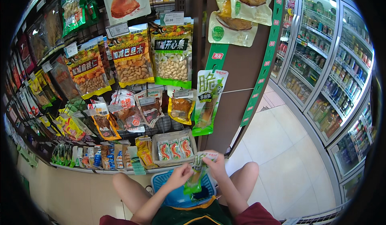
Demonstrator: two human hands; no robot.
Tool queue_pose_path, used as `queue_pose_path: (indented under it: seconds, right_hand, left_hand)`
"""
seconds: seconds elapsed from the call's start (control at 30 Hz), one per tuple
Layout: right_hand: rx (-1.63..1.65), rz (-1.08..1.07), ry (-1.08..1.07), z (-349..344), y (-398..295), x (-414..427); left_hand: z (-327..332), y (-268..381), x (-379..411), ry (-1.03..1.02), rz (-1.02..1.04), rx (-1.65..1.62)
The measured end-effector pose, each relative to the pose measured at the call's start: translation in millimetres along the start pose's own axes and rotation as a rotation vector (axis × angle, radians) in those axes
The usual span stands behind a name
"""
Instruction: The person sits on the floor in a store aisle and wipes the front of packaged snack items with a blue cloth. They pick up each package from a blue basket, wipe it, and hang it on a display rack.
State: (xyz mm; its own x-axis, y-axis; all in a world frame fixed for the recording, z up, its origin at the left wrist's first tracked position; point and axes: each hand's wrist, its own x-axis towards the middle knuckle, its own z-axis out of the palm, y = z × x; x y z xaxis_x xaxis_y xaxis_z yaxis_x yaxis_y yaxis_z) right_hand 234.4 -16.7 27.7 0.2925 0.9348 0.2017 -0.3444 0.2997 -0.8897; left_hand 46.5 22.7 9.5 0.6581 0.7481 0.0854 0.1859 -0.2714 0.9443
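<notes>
My right hand (216,164) grips the upper part of a green and white plastic snack packet (196,172), thumb on its front. The packet tilts over a blue plastic basket (159,181) between my knees. At the packet's left edge is my left hand (181,174), its fingers curled; whether they pinch the edge is unclear. A dark item (208,191) lies in the basket, partly hidden by the packet. A similar packet (208,104) hangs from a green strip (215,57) on the brown shelf end panel, above my hands.
Bags of nuts (173,59) and sealed meat snacks (123,112) hang on the rack to the left. A grey tray (175,164) with small packets sits on the bottom shelf. Glass-door drink coolers (316,41) line the right, beyond a tiled floor (280,152).
</notes>
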Motion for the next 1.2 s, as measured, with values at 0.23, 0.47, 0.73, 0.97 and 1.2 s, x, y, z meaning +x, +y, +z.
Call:
queue_pose_path:
  seconds: [0.23, 0.47, 0.73, 0.97, 1.2]
  right_hand:
    - [-0.072, -0.133, 0.037, -4, -67, 18]
    - [-0.065, -0.023, 0.210, -37, -24, 3]
    - [-0.159, -0.143, -0.002, -16, -79, -5]
    - [-0.189, -0.212, -0.235, 53, -97, 58]
    - [-0.338, -0.417, -0.020, 49, -89, 74]
  left_hand:
    - [-35, 69, 70, 0.226, 0.319, -0.079]
    - [-43, 64, 126, 0.227, 0.311, -0.163]
    - [-5, 78, 126, -0.056, 0.335, -0.274]
    - [-20, 85, 129, -0.117, 0.495, 0.096]
    - [-55, 117, 130, 0.533, 0.532, 0.228]
